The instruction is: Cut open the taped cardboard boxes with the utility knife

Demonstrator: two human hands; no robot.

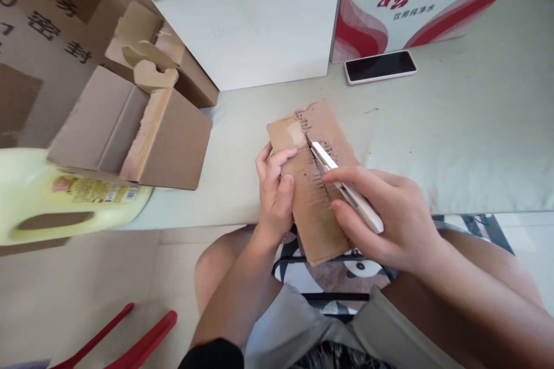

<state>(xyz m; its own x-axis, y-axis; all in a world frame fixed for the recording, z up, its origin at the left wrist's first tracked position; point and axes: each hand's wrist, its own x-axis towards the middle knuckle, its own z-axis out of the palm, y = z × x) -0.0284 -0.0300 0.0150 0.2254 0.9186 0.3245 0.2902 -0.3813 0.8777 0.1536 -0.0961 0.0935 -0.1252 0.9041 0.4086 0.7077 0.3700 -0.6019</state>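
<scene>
A flat piece of brown cardboard lies tilted over the front edge of the pale surface, with dark marks and a crease down its length. My left hand grips its left edge, thumb and fingers closed on it. In my right hand is a white utility knife, held between thumb and fingers. The knife's tip touches the cardboard near the top of the crease, beside a lighter patch.
Open brown boxes stand at the left, near a yellow jug and a large carton. Behind are a white box and a red-and-white box, with a phone before it. Red handles show below left.
</scene>
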